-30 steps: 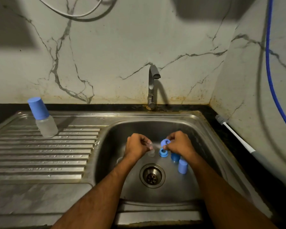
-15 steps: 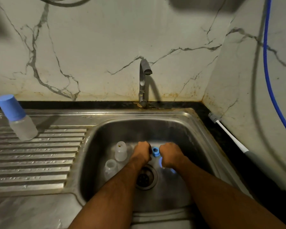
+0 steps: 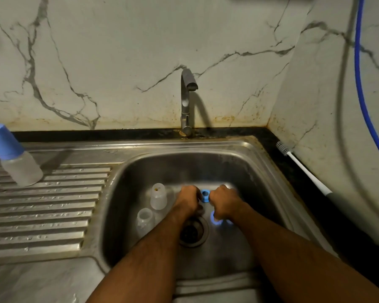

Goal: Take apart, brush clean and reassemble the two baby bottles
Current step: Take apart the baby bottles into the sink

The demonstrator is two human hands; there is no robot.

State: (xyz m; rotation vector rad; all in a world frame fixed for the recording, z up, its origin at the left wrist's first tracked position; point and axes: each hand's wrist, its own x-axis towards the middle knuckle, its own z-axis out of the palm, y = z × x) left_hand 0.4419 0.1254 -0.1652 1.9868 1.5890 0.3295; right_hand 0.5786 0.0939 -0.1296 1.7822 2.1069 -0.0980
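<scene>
A: What is standing beyond the fingers?

B: A steel tap [image 3: 186,101] is rising at the sink's [image 3: 271,171] back rim, its spout pointing toward the fingers. A veined marble wall [image 3: 118,62] is running behind it.

A: And off to the sides?

B: Left of the fingers a ribbed draining board [image 3: 48,211] is lying. Far right, a blue hose [image 3: 359,79] is hanging down the wall. Just below the fingers, the drain [image 3: 193,231] is sitting in the basin floor.

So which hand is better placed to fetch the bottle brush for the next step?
Probably the right hand. The bottle brush lies on the counter to the right of the sink, on that hand's side; the left hand would have to cross over.
</scene>
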